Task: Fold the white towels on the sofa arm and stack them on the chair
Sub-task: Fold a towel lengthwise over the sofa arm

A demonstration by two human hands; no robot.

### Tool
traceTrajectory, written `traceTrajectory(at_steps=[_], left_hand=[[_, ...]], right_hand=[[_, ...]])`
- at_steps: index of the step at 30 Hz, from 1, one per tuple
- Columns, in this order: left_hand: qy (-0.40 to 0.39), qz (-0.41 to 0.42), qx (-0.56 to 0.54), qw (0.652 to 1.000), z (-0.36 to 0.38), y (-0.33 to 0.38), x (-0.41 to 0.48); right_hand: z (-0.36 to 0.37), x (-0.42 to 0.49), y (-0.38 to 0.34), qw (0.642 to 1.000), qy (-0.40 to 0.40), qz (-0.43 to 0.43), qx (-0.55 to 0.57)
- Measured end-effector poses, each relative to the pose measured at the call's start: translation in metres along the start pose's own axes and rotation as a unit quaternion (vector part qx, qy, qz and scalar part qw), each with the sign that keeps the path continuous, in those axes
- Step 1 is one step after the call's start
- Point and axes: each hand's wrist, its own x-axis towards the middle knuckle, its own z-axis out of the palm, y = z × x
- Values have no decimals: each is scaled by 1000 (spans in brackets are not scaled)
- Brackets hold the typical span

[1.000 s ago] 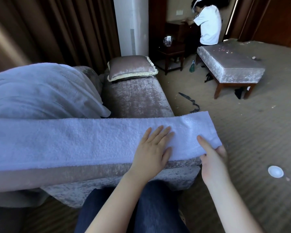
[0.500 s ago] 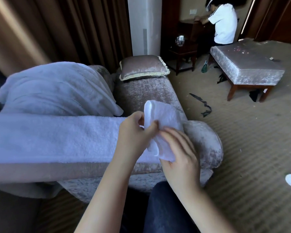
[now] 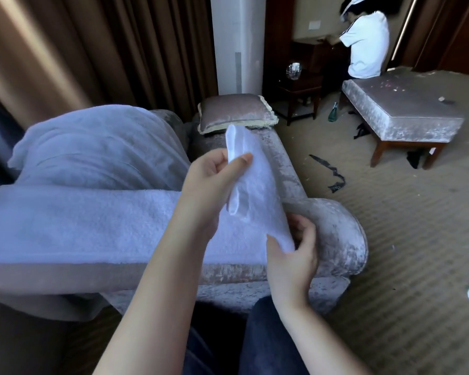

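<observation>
Now the left hand [image 3: 211,182] pinches the towel [image 3: 92,223] by its raised end, the right hand [image 3: 290,258] grips a corner, likely to fold it leftward over the rest on the sofa arm [image 3: 341,234].

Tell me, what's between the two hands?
The towel, gripped by the left hand above and the right hand below, in the head view.

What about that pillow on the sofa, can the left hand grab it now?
Probably not. The left hand is pinching the raised end of the white towel, and the pillow lies farther back on the sofa, seemingly past easy reach.
</observation>
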Motion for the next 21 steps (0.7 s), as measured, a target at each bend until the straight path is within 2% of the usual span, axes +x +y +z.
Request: traceTrajectory(at_steps=[3, 6, 9, 12, 14, 18, 21], left_hand=[[32, 25, 7, 999, -20, 16, 2], [35, 10, 33, 999, -42, 10, 3], [44, -27, 73, 996, -53, -12, 0], [73, -59, 82, 992, -63, -28, -5], [94, -66, 85, 990, -74, -32, -6], [149, -43, 78, 985, -97, -28, -13], [188, -39, 150, 970, -113, -38, -9]], right_hand=[[-5, 17, -3, 990, -41, -120, -57], [-11, 37, -3, 956, -14, -255, -142], [-18, 46, 10, 954, 10, -248, -166], [-12, 34, 19, 970, -50, -181, -155], [-8, 25, 23, 965, -83, -181, -168], [-15, 26, 11, 931, -100, -286, -204], [-8, 32, 9, 888, -150, -350, -258]])
